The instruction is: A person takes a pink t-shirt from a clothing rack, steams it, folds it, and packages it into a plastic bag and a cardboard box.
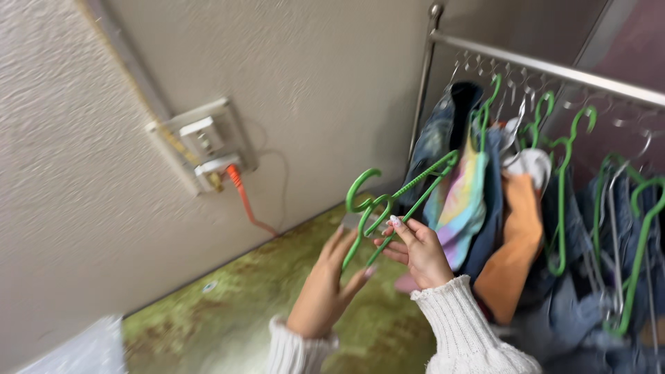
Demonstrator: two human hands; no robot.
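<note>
Two green plastic hangers (388, 201) are held up in front of me, hooks pointing left. My right hand (419, 253), in a white knitted sleeve, grips their bars just below the hooks. My left hand (325, 287) is flat and open-fingered beside the lower hanger ends, touching them from the left. To the right stands a metal clothes rail (547, 69) with several more green hangers (564, 201) carrying jeans, a pastel striped top (460, 201) and an orange garment (516, 249).
A textured beige wall fills the left side, with a wall socket box (204, 142) and an orange cable (242, 197) running down from it. The floor (228, 312) is mottled green. A white object (76, 353) sits at the lower left corner.
</note>
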